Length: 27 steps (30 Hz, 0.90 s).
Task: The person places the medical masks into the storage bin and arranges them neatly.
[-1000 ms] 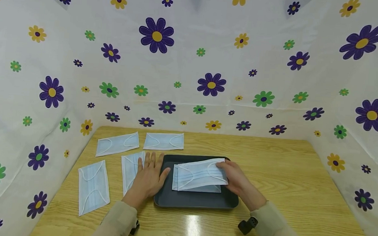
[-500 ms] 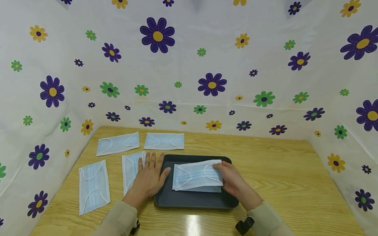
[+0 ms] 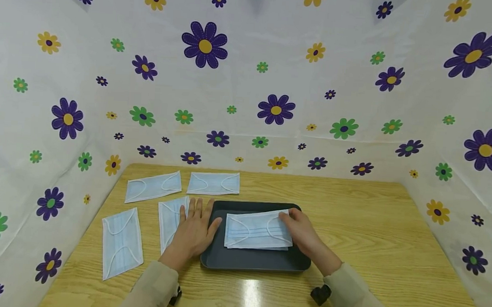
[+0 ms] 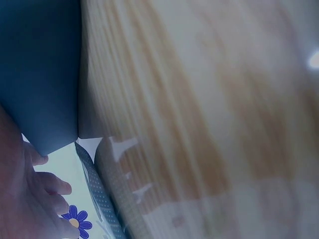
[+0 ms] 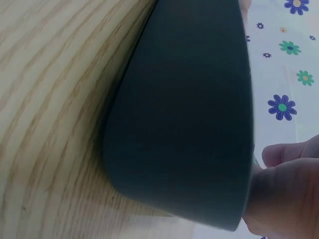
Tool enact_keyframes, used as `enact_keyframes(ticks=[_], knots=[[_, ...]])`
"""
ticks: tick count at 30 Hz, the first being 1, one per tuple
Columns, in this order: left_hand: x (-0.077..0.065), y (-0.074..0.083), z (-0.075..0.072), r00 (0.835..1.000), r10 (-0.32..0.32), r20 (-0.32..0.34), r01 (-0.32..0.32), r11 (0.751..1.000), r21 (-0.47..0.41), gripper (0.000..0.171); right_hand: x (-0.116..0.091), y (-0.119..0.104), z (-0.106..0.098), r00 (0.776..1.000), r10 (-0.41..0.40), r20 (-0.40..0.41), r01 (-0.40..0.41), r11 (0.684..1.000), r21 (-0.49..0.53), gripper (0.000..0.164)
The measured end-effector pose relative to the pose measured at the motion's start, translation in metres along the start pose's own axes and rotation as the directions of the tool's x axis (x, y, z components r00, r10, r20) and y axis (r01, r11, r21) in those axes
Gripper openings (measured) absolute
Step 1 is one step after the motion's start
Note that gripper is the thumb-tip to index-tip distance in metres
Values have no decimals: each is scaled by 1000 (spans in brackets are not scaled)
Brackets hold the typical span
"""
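Note:
A light blue face mask (image 3: 256,229) lies inside the dark tray (image 3: 256,265), over another mask whose lower edge peeks out beneath it. My right hand (image 3: 305,233) pinches the upper mask's right end between thumb and fingers. In the right wrist view, the tray's outer wall (image 5: 184,109) hides most of that grip. With fingers spread and straight, my left hand (image 3: 193,233) rests at the tray's left rim, thumb over the edge. Partly covered by that hand is a mask (image 3: 167,220) on the table. The left wrist view shows my left fingers (image 4: 52,184) beside the tray wall.
Further masks lie flat on the wooden table (image 3: 363,236): one at the left (image 3: 121,243), one at the back left (image 3: 153,187) and one behind the tray (image 3: 213,184). A white flower-patterned cloth (image 3: 242,83) encloses the back and sides.
My right hand has lowered the mask's right end and shifted it slightly left, so it covers more of the mask below. My left hand has stayed in place.

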<state>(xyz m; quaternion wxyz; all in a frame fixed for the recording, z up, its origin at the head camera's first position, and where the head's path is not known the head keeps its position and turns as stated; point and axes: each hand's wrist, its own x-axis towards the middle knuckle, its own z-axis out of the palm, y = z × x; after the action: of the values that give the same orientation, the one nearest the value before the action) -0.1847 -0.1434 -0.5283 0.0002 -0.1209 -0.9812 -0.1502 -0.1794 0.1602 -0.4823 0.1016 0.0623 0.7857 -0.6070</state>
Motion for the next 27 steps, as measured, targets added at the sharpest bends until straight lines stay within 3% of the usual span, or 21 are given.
enact_keyframes(ticks=[4, 12, 27], knots=[[0, 0, -1, 1000, 0, 2, 0, 1000, -3, 72, -1, 0, -1, 999, 2, -53, -3, 1000, -25, 24], [1, 0, -1, 1000, -1, 3, 1, 1000, -2, 72, 4, 4, 0, 999, 3, -51, -4, 1000, -10, 24], [0, -1, 1, 1000, 4, -6, -4, 1000, -10, 71, 6, 2, 7, 997, 64, -48, -58, 991, 121, 24]])
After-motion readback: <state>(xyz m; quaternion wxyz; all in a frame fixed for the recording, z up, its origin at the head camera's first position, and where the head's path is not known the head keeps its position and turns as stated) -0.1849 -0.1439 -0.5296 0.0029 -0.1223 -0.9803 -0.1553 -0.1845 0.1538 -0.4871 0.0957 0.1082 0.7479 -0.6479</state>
